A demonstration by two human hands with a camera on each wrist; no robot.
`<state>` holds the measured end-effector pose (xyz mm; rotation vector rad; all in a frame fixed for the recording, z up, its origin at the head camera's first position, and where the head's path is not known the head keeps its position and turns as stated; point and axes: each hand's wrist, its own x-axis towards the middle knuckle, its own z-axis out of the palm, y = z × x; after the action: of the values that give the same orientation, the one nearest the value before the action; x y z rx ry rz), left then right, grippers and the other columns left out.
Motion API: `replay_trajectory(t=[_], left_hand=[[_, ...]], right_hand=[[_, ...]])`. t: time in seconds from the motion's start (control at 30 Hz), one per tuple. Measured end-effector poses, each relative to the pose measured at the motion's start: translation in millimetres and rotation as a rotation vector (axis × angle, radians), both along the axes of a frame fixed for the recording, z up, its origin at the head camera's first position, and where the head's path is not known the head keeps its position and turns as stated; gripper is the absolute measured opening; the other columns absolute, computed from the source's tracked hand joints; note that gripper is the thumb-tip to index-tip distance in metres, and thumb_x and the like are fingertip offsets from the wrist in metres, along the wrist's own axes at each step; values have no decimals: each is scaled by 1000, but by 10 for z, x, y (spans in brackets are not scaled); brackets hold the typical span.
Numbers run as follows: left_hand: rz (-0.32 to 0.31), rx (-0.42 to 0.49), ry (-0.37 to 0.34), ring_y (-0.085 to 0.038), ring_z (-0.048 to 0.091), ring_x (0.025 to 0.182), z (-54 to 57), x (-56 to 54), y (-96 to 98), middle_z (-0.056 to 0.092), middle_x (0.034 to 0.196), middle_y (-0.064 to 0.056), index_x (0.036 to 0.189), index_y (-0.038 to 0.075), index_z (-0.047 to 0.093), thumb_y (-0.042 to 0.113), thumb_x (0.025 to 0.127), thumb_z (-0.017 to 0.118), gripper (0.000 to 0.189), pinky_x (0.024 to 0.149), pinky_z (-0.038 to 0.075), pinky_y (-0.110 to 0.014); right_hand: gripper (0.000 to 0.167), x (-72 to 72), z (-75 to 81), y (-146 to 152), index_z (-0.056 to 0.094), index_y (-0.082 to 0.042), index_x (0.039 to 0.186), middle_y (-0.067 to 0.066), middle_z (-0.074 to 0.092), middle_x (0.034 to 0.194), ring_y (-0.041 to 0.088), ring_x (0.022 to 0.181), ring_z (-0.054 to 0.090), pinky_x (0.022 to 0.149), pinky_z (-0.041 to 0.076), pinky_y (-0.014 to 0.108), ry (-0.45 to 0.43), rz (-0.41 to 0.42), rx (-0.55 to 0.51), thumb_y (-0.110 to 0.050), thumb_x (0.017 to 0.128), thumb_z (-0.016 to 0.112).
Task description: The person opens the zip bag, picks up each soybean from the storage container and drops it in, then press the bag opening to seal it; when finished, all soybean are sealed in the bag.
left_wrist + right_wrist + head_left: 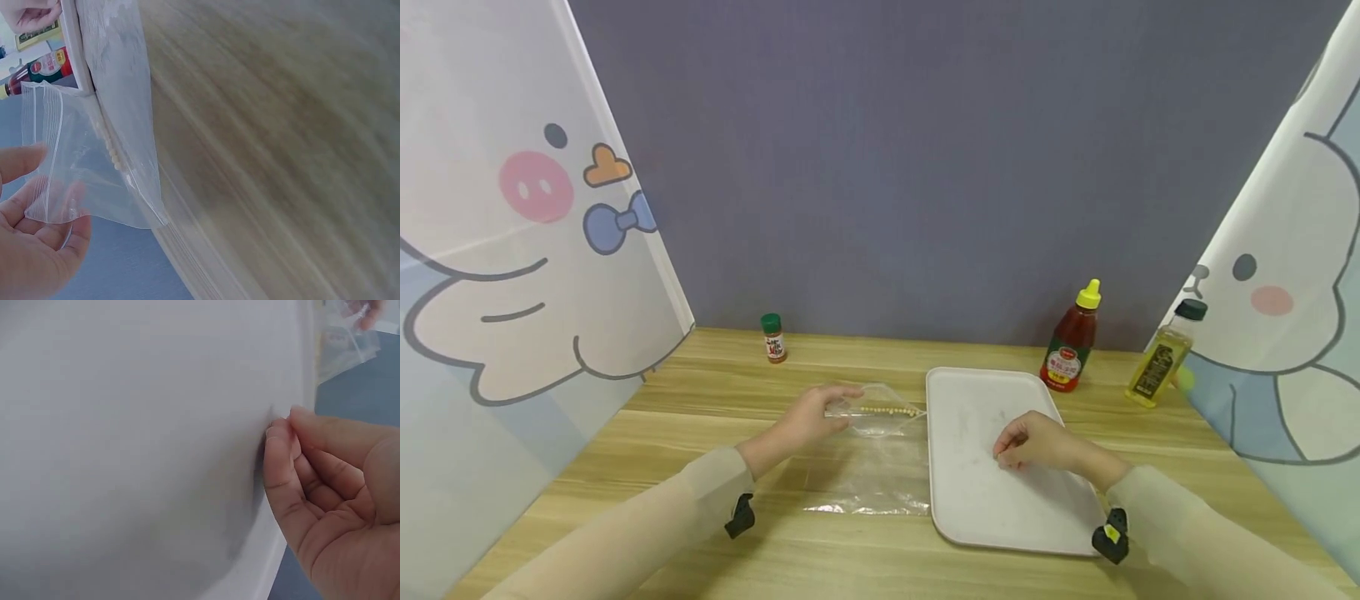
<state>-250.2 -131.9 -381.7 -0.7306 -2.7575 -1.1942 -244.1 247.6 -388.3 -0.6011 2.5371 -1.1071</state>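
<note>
A clear zip bag is in my left hand, its mouth lifted off the wooden table. In the left wrist view the thumb and curled fingers grip the zip edge. A row of small pale yellow pellets lies along the fold inside. My right hand is low over a white tray, thumb and index fingertips together at its surface. Anything tiny between those fingertips is hidden, and in the right wrist view none shows.
A red sauce bottle with yellow cap stands behind the tray, an oil bottle to its right. Back left is a small green-capped seasoning jar. A clear plastic sheet lies flat in front of the bag. Grey-blue and cartoon-printed panels enclose the table.
</note>
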Motion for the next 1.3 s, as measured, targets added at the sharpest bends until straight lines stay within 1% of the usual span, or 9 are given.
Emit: replay_trajectory(t=[0.23,0.33,0.5,0.57,0.77,0.83,0.9,1.1,1.3], left_hand=[[1,-20,19,-33,62,113,10,-21,18,63,128,-13,128,7,61,2,84,72,46,97,52,-48],[0,-26,29,-33,62,113,5,-25,26,63,129,-13,128,8,61,2,83,72,46,96,53,-48],[11,-13,12,-32,62,114,-11,-7,32,63,130,-12,128,9,61,2,83,72,47,99,51,-49],[10,-4,8,-33,62,114,-17,3,33,63,129,-13,128,9,61,1,83,71,46,98,51,-49],[13,0,3,-34,62,113,-29,9,42,63,129,-15,127,7,62,-2,82,71,47,94,54,-48],[18,-10,5,-34,62,113,-26,7,48,63,129,-14,127,9,62,-1,82,72,47,94,54,-48],[18,-17,14,-34,62,113,-20,4,56,63,129,-14,127,9,62,0,82,72,46,95,54,-48],[5,-17,20,-33,62,113,3,-12,64,62,130,-13,127,8,62,1,83,71,46,96,53,-49],[16,-38,30,-31,64,110,31,-28,83,64,129,-12,127,9,62,4,84,72,45,95,54,-48]], right_hand=[[17,-113,203,-125,70,7,96,10,71,79,13,67,63,63,59,31,1,-39,-58,-7,87,70],[20,-167,310,-228,68,9,99,16,72,84,14,69,64,69,60,36,1,-47,-90,-7,87,70],[20,-245,430,-478,69,6,99,15,73,87,15,70,65,75,59,47,20,-48,-142,-10,87,71],[18,-263,455,-594,70,2,98,12,72,85,16,71,64,74,59,47,39,-43,-150,-12,87,71],[16,-310,495,-934,71,-1,96,4,70,80,13,68,60,63,55,30,75,-53,-180,-14,86,72],[16,-332,499,-1029,71,0,97,3,71,82,13,67,60,63,54,28,77,-56,-192,-12,86,72],[16,-351,500,-1120,71,0,98,3,72,83,12,68,61,65,55,30,73,-60,-197,-11,86,72],[18,-409,490,-1372,71,4,100,6,72,84,12,69,62,75,58,47,72,-29,-205,-8,87,71],[15,-437,506,-1539,73,2,97,7,72,78,15,63,62,69,59,45,109,-21,-183,-8,86,72]])
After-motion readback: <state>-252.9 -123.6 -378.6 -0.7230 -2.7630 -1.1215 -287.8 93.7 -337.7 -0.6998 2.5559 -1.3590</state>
